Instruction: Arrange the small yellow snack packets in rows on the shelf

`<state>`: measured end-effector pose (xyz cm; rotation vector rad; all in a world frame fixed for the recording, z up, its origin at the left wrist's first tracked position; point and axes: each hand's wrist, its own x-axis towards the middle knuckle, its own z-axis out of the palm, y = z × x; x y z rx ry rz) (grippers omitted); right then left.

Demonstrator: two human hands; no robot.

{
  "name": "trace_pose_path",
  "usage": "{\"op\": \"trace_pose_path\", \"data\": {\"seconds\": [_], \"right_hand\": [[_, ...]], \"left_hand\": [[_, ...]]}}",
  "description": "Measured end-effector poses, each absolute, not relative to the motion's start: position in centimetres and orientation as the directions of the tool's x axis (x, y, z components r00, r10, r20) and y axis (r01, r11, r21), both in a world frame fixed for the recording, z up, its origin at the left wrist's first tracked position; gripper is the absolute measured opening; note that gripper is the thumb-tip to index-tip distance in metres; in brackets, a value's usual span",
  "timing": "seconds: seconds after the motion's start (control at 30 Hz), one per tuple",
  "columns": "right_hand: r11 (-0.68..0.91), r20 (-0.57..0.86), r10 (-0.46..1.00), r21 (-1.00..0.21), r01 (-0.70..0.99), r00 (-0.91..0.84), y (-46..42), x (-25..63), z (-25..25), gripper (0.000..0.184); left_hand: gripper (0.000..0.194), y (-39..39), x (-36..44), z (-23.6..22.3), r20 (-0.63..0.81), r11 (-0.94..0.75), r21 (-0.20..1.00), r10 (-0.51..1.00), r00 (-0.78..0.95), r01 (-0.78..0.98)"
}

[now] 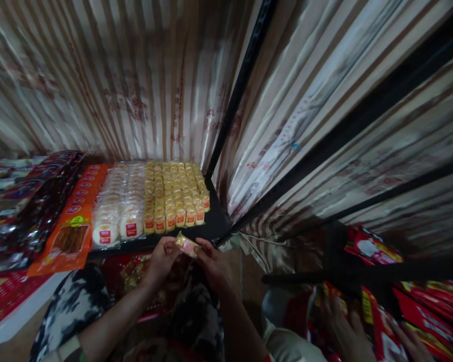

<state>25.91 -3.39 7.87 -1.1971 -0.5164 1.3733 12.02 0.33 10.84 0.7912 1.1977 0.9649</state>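
Observation:
My left hand (161,259) and my right hand (210,262) both pinch one small yellow snack packet (186,245) between their fingertips, just in front of the black shelf edge (211,229). On the shelf behind it stand several rows of matching yellow packets (175,193), with clear-wrapped round white cakes (117,211) to their left. Both hands are closed on the packet's ends.
Orange snack packs (72,236) and dark foil packs (26,211) lie at the left of the shelf. A striped cloth (136,80) hangs behind. Black rack bars (245,75) run up the middle. Another person's hands (347,327) handle red packets (377,311) at lower right.

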Motion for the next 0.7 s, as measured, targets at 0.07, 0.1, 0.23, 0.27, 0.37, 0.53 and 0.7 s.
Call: {"op": "trace_pose_path", "data": {"seconds": [0.07,0.1,0.23,0.27,0.37,0.53,0.7], "right_hand": [[-0.132,-0.326,0.893,-0.848,-0.513,0.31,-3.1,26.1,8.1,0.041],[-0.088,-0.316,0.881,-0.84,-0.535,0.352,-3.0,26.3,8.3,0.042],[0.01,-0.302,0.858,-0.798,-0.602,0.415,-2.5,26.5,9.3,0.047],[0.023,-0.3,0.856,-0.79,-0.612,0.42,-2.4,26.5,9.5,0.048],[0.06,-0.255,0.855,-0.817,-0.574,0.452,-2.2,27.0,10.0,0.054],[0.045,-0.096,0.889,-0.954,-0.295,0.447,-0.8,30.0,10.4,0.056],[0.006,0.038,0.872,-0.998,0.066,0.487,2.3,32.9,10.1,0.048]], "left_hand": [[0.045,0.4,13.1,10.8,-0.399,0.411,0.877,0.912,0.099,-0.249],[0.046,0.4,13.7,10.7,-0.405,0.417,0.861,0.909,0.102,-0.291],[0.047,0.0,16.1,10.3,-0.415,0.425,0.789,0.901,0.124,-0.444],[0.046,-0.1,16.7,10.3,-0.414,0.425,0.78,0.901,0.129,-0.46],[0.043,-0.1,18.0,10.2,-0.419,0.443,0.789,0.895,0.153,-0.427],[0.028,0.7,19.4,10.7,-0.462,0.493,0.833,0.87,0.173,-0.253],[0.021,1.5,21.0,11.3,-0.521,0.537,0.833,0.842,0.141,-0.133]]}}
